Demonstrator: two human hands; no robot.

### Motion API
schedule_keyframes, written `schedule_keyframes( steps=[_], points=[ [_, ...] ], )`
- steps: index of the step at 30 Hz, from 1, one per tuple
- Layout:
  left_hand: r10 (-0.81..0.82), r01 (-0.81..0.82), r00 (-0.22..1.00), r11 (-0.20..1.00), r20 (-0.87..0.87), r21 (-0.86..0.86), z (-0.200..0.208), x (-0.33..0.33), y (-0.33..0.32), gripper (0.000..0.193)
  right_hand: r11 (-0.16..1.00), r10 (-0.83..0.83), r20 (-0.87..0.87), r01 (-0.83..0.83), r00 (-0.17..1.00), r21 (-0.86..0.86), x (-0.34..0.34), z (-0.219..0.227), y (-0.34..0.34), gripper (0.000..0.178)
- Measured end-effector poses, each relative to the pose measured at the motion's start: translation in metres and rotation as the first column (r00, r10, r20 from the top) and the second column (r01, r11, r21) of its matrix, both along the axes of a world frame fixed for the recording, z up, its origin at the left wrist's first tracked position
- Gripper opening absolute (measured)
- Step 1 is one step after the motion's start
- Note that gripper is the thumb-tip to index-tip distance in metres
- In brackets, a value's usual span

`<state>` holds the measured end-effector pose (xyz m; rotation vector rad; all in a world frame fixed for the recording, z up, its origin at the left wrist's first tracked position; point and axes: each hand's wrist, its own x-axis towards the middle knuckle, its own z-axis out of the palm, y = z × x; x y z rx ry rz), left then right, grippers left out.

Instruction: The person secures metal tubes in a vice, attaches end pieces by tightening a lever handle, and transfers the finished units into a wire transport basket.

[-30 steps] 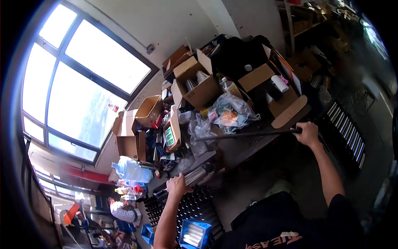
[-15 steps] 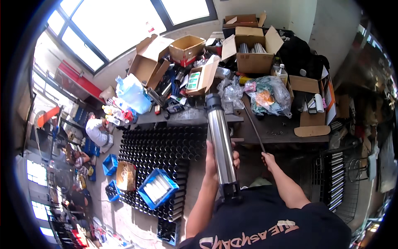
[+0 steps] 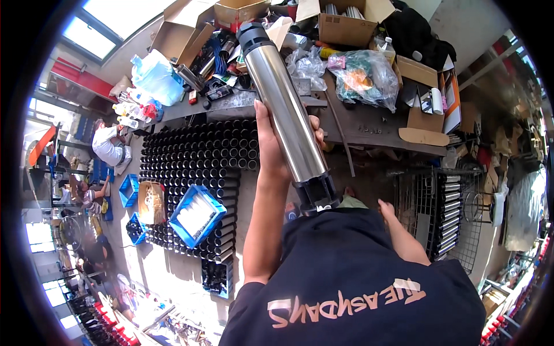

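Observation:
My left hand [image 3: 276,144] is wrapped around a long polished steel cylinder [image 3: 285,112] with black caps at both ends. The cylinder stands nearly upright in front of my chest, its lower cap [image 3: 316,193] close to my dark shirt. My right hand [image 3: 386,209] hangs low beside my body, fingers apart and holding nothing. A thin dark rod [image 3: 341,138] lies slanted across the front edge of the workbench [image 3: 375,124], apart from my right hand.
Cardboard boxes [image 3: 346,23], plastic bags [image 3: 366,75] and a blue water jug [image 3: 154,75] crowd the bench. Rows of black tubes [image 3: 196,155] and blue crates [image 3: 196,216] cover the floor on the left. A wire cart [image 3: 447,213] with steel cylinders stands right. People [image 3: 109,147] sit far left.
The steel cylinder has been raised closer and more upright in my left hand. My right hand has let go of the thin rod and dropped beside my body.

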<state>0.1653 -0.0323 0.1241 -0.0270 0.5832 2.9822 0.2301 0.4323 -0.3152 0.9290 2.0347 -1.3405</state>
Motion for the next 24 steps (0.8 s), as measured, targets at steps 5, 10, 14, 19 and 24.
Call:
schedule_keyframes(
  steps=[5,10,14,19,24],
  points=[
    [0.023,-0.027,0.996,0.999,-0.091,-0.037,-0.001,0.002,0.004,0.088,0.979,-0.200,0.136,0.192,0.970,0.066,0.045,0.003,0.016,0.033],
    [0.040,-0.049,0.997,0.986,-0.063,-0.157,-0.007,-0.002,0.010,0.089,0.995,0.007,0.001,-0.008,1.000,0.096,0.038,0.021,-0.010,0.030],
    [0.379,-0.384,0.920,0.830,-0.096,-0.404,0.000,0.011,0.016,0.089,0.982,0.138,-0.028,-0.133,0.990,0.134,0.007,0.019,-0.019,0.034],
    [-0.087,0.086,0.996,0.996,-0.033,-0.025,-0.068,-0.006,0.005,0.090,0.965,0.241,-0.120,-0.224,0.963,0.135,-0.020,0.042,-0.039,0.033],
    [0.001,0.012,0.987,0.997,0.161,-0.080,-0.063,-0.003,0.016,0.088,0.944,0.295,-0.082,-0.277,0.952,0.179,-0.002,0.036,-0.024,0.033]
  ],
)
